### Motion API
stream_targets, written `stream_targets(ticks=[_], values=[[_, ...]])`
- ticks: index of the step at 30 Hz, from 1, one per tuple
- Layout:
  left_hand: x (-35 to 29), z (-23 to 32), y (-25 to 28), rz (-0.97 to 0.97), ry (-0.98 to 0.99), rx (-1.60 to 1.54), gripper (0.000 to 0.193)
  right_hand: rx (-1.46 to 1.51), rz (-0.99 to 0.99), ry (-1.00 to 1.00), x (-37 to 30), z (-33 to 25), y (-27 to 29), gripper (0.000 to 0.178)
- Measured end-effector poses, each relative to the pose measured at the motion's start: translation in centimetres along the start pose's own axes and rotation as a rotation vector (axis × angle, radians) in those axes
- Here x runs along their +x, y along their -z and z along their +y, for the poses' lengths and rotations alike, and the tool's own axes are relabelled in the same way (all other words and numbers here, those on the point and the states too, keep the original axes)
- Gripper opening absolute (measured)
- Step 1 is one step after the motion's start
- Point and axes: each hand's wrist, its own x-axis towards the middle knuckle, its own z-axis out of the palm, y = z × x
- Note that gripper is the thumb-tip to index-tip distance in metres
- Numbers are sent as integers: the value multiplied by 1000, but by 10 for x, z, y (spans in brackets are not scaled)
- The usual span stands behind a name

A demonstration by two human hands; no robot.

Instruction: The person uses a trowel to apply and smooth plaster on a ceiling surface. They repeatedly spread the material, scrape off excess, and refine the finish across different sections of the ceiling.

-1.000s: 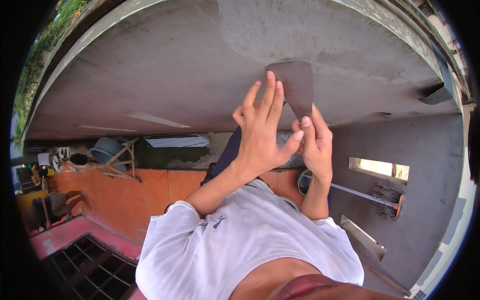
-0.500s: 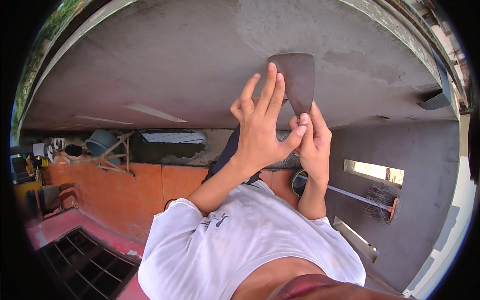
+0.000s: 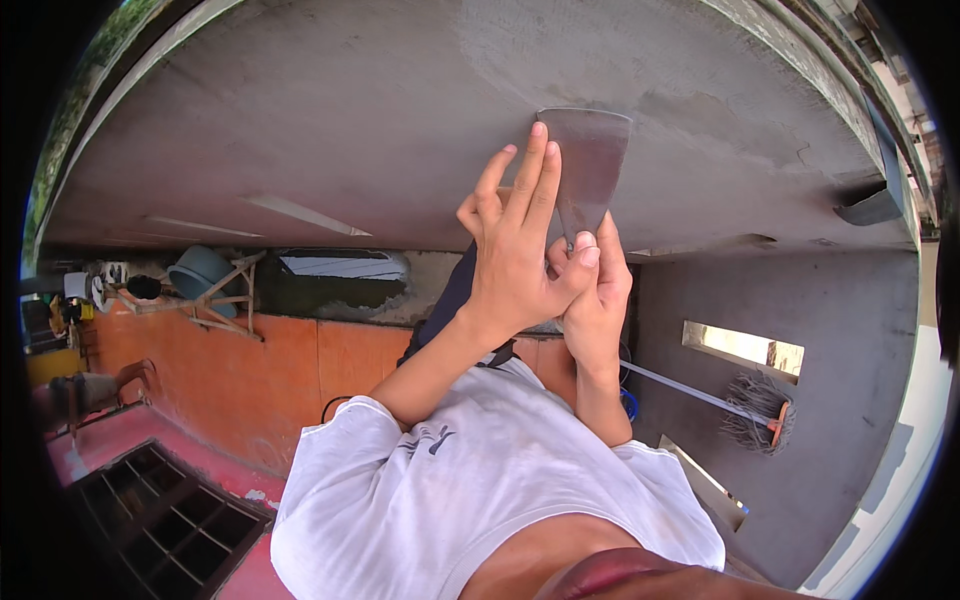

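A flared, brownish metal scraper (image 3: 592,165) stands with its wide edge up against the backdrop of the grey wall. My right hand (image 3: 598,300) is closed around its narrow lower end, thumb pressed on the front; any handle is hidden by the fingers. Beside the blade, my left hand (image 3: 512,245) is spread, with its fingers stretched upward. Two of those fingertips lie at the blade's left edge, and the left thumb reaches across close to the right thumb.
A grey plastered wall (image 3: 330,130) spans the space ahead. To the right, a mop (image 3: 760,405) lies near a slot opening (image 3: 742,350). At the left, a blue-grey tub (image 3: 203,278) sits by a wooden stand (image 3: 235,300) above the orange floor (image 3: 250,380). A barred window (image 3: 165,520) is at lower left.
My right hand and the scraper's narrow end have shifted left, toward my left hand, so the scraper leans differently. My left hand has barely moved, its fingers still at the blade's edge.
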Motion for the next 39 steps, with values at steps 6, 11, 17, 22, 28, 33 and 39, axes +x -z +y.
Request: stream_targets(ticks=[6, 11, 17, 22, 28, 33, 39], values=[[0, 4, 3, -39, 8, 72, 82, 48, -18, -56, 1, 4, 3, 48], [1, 7, 2, -60, 8, 59, 84, 48, -27, -1, 1, 14, 10, 48], [-3, 1, -7, -30, -2, 70, 89, 2, -20, -56, 0, 11, 13, 48], [-3, 2, -8, -55, 3, 52, 89, -74, -40, 49, 2, 19, 20, 49], [1, 8, -5, -101, -3, 63, 91, -27, -3, 42, 0, 18, 20, 48], [0, 4, -6, -107, -16, 95, 92, -121, -39, 92, 5, 23, 26, 44], [9, 5, -1, -48, -8, 77, 94, -111, -114, 149, 24, 16, 26, 43]])
